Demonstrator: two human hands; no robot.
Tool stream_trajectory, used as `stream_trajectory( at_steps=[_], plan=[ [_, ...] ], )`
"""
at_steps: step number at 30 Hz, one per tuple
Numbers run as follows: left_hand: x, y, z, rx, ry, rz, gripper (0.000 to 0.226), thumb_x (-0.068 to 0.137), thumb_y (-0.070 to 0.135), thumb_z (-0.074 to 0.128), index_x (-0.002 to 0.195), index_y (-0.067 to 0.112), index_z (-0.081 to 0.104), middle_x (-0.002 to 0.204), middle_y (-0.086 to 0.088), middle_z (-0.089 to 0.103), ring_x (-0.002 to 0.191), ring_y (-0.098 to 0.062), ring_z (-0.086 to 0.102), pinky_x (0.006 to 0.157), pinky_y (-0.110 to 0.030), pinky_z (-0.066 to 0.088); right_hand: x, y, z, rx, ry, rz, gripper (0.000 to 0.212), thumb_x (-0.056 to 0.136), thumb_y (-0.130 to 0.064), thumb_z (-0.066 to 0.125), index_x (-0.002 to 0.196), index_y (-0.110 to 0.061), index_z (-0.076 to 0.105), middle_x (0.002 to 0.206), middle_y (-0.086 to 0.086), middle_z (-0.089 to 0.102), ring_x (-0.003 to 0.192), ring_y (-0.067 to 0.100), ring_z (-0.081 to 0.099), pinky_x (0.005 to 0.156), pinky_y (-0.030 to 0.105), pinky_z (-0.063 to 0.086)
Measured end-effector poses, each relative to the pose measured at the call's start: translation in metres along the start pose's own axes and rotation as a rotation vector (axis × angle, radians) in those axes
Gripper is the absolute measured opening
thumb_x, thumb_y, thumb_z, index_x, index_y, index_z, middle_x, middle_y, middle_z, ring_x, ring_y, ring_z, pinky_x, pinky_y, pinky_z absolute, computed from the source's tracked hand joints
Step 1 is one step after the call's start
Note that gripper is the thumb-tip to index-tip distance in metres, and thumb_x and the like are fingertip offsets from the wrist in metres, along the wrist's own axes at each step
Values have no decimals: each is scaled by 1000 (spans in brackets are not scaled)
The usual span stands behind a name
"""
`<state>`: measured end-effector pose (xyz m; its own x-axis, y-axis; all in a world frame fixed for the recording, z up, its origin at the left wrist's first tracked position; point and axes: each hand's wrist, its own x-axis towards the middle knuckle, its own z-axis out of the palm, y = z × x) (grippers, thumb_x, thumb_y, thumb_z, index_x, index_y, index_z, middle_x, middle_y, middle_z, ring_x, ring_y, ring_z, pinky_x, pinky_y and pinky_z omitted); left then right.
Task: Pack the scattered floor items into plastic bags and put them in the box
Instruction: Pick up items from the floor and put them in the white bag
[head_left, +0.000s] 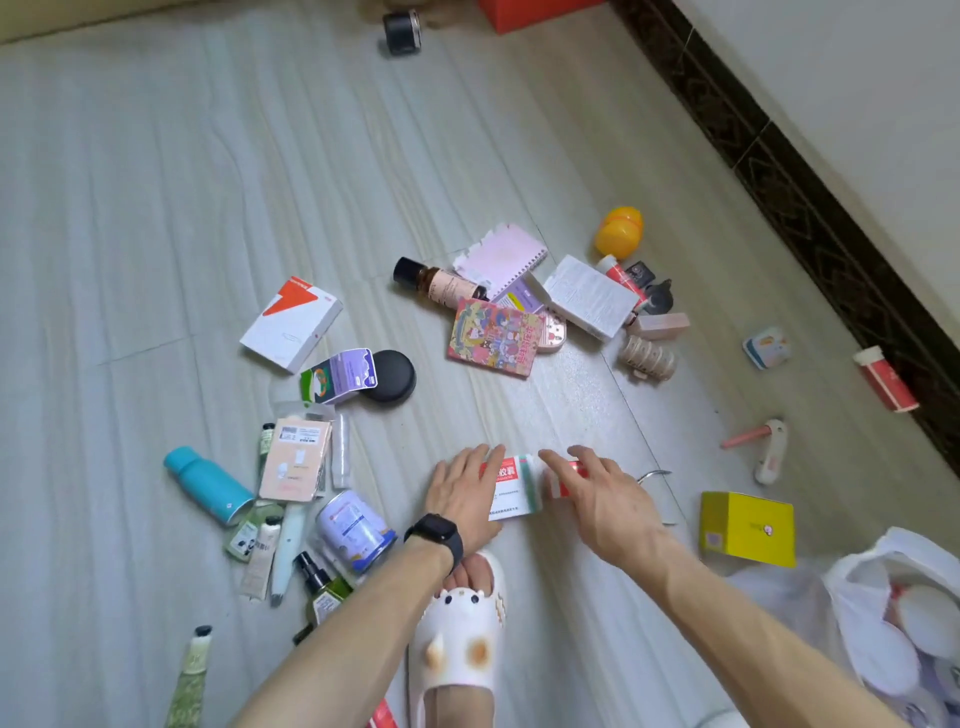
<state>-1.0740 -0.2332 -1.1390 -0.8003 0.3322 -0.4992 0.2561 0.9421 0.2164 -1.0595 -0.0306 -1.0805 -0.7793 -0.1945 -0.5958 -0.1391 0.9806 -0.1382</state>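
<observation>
**As both hands flank the medicine box, the bag lies off to the right**

White medicine box (511, 491), red label, lies on the floor (260, 156) just ahead of the slippered foot. Its long axis runs near-to-far, away from the person.

Left hand (465, 493) lies along the box's left long side. Its fingers (483, 460) are straight and rest on the top edge, gripping nothing.

Right hand (602, 501) is on the opposite side. Its fingers (558, 462) are extended and loose over a smaller red-and-white box (563, 483), which touches the first on its right. No pinch visible.

Both hands are about equally near, with the medicine box between them.

Judgement: a squeeze across the short width, one palm per long side, should lift both boxes together.

White plastic bag (852, 597), mouth open and already holding items, lies near-right beyond the right forearm, just past a yellow carton (748, 525). The right hand looks the likelier carrier.
</observation>
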Motion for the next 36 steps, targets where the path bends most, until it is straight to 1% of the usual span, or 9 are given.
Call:
stream_trajectory(
  at_steps=[4,9,12,15,19,22,27,30,36],
  plan=[
    [8,-7,1,-62,104,-8,79,74,52,66,142,24,39,134,3,48,120,-26,48,94,-38,41,6,14,-14,332,-59,106,53,92,-45,59,139,-30,39,110,2,56,97,28,57,78,34,47],
    [8,-2,-35,-154,63,-56,80,73,62,65,139,27,37,131,1,47,118,-27,46,95,-40,42,-38,58,-72,493,-89,234,49,86,-45,67,130,-30,51,102,-2,61,90,20,57,74,28,41],
    [2,31,-77,-223,26,58,86,69,59,70,141,26,36,133,-1,47,118,-28,46,94,-41,43,-98,85,-98,561,-22,278,46,84,-44,71,125,-32,53,101,-4,63,83,13,60,71,24,43],
    [-7,84,-119,-187,47,242,91,66,57,74,142,25,35,132,-1,47,116,-26,47,93,-41,45,-169,110,-102,832,218,371,34,84,-41,74,113,-39,56,99,-6,69,72,4,66,67,19,49],
    [-23,165,-157,-72,124,520,89,66,60,72,140,26,35,126,2,49,110,-22,48,88,-39,48,-264,138,-57,1288,768,614,31,89,-27,74,116,-23,60,104,5,72,82,19,70,68,34,55],
    [-31,221,-170,97,110,706,89,67,62,70,141,26,33,123,3,48,107,-21,49,85,-40,50,-311,153,7,1294,962,910,36,88,-30,73,118,-21,56,110,5,70,87,19,68,74,35,55],
    [-32,305,-157,219,90,879,85,68,57,72,137,25,35,123,2,47,106,-23,47,80,-36,47,-329,146,93,1149,887,1036,47,92,-36,67,133,-28,46,119,0,63,105,20,61,85,31,43],
    [-35,344,-132,85,3,850,89,68,57,73,141,24,35,126,1,48,110,-23,48,90,-39,47,-319,138,132,1045,813,940,51,96,-34,61,141,-26,40,138,-2,54,123,18,54,96,31,42],
    [-49,381,-68,-314,-215,641,88,64,59,78,137,25,43,122,4,47,111,-13,52,98,-31,45,-317,145,166,810,458,748,54,93,-44,57,141,-35,35,140,-6,53,125,18,52,94,36,45]
  ],
)
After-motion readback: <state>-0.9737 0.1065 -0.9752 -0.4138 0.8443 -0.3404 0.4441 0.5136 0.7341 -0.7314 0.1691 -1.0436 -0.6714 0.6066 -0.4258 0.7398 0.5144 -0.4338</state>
